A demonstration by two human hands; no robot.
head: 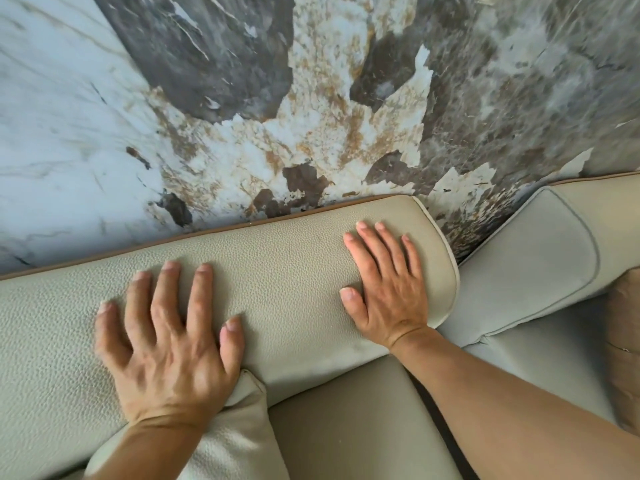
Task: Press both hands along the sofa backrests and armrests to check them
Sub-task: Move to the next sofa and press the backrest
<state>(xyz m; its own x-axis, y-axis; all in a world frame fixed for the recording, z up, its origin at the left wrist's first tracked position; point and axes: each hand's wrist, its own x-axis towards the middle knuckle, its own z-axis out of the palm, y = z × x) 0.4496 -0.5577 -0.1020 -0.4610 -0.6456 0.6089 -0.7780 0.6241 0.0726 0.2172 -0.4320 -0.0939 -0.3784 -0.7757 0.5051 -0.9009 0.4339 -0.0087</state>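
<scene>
Left hand (169,344) flat, fingers spread wide, palm down on beige backrest (284,268), holding nothing. Right hand (388,289) flat, fingers closer together, near backrest's right end. Second backrest (540,244) further right. Cushion (235,441) near, under left wrist. Marbled wall (311,98) far behind.

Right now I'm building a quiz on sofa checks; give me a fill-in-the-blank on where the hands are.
1. Both hands lie flat on the sofa ____.
2. The right hand is nearer the backrest's rounded ____ than the left hand.
3. Behind the backrest stands a ____-patterned wall.
4. The left hand's fingers are ____ apart.

Missing: backrest; end; marble; spread
</scene>
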